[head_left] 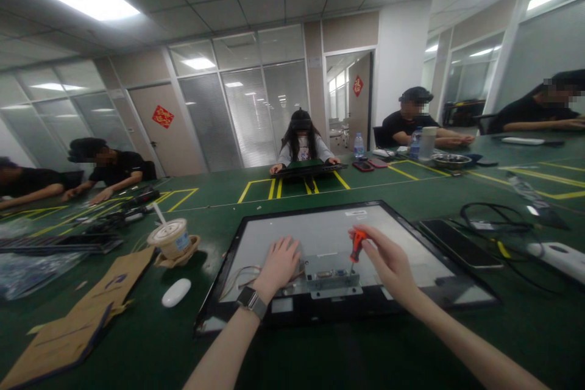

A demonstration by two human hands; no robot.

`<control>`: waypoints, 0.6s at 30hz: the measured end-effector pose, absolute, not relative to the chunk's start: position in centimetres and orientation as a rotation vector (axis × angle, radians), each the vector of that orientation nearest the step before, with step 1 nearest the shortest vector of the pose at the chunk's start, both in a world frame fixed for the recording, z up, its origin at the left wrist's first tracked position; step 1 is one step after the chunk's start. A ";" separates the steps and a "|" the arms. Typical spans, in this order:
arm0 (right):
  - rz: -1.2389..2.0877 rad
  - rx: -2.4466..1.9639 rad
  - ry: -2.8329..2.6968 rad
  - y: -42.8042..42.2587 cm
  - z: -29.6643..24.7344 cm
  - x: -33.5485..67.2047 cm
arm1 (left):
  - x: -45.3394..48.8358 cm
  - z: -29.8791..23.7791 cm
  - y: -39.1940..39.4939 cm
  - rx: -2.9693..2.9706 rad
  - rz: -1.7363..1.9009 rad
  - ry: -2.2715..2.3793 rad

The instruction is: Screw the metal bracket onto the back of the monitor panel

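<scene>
A flat display panel [237, 244] with a black frame lies in front of me, its pale back facing up. A metal bracket [315, 286] carrying connector ports sits near its front edge. In my right hand [388, 256] is a small orange and black screwdriver [359, 241], held by the handle, with its tip pointing down at the bracket's right part. My left hand [281, 262] lies flat with fingers stretched over the panel, just left of the bracket. Thin wires [242, 277] run beside it, partly hidden under the wrist.
A lidded cup [171, 237], a white mouse [176, 292] and a brown paper bag [77, 329] are at the left. To the right lie a black phone [459, 242], black cables [493, 213] and a white device [560, 259]. Several people sit around the green table [219, 195].
</scene>
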State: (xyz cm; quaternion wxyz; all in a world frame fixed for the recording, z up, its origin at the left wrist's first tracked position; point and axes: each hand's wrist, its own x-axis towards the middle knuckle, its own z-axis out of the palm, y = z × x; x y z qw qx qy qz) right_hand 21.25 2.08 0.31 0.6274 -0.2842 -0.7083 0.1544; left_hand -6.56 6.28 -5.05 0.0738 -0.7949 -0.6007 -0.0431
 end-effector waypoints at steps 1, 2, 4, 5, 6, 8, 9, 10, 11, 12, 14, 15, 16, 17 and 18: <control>0.337 -0.651 -1.626 2.1 0.4 21.2 | -6.6 -5.1 6.3 -2.389 -0.132 -1.801; 0.317 -0.654 -1.626 2.1 0.5 21.2 | -6.6 -5.1 6.3 -2.392 -0.133 -1.795; 0.287 -0.665 -1.620 2.0 0.8 21.1 | -6.6 -5.1 6.2 -2.395 -0.129 -1.780; 0.281 -0.671 -1.617 2.0 0.9 21.2 | -6.6 -5.1 6.2 -2.394 -0.126 -1.774; 0.277 -0.677 -1.614 2.0 1.0 21.2 | -6.6 -5.1 6.2 -2.392 -0.123 -1.774; 0.285 -0.685 -1.612 2.0 0.9 21.3 | -6.6 -5.0 6.2 -2.382 -0.125 -1.788; 0.296 -0.686 -1.614 2.0 0.8 21.3 | -6.6 -5.0 6.2 -2.380 -0.128 -1.795; 0.309 -0.682 -1.618 2.0 0.7 21.3 | -6.5 -5.0 6.2 -2.380 -0.134 -1.799; 0.324 -0.676 -1.623 2.0 0.6 21.3 | -6.5 -5.0 6.2 -2.381 -0.139 -1.800; 0.337 -0.670 -1.629 2.1 0.5 21.4 | -6.5 -5.0 6.2 -2.383 -0.144 -1.800; 0.344 -0.671 -1.638 2.1 0.3 21.4 | -6.5 -5.0 6.2 -2.388 -0.150 -1.797; 0.338 -0.678 -1.639 2.2 0.3 21.4 | -6.5 -5.0 6.2 -2.389 -0.149 -1.797; 0.329 -0.686 -1.640 2.2 0.3 21.3 | -6.5 -5.0 6.2 -2.390 -0.144 -1.797; 0.319 -0.692 -1.640 2.2 0.3 21.3 | -6.5 -5.0 6.2 -2.390 -0.136 -1.797; 0.311 -0.694 -1.640 2.2 0.3 21.3 | -6.5 -5.0 6.2 -2.389 -0.129 -1.798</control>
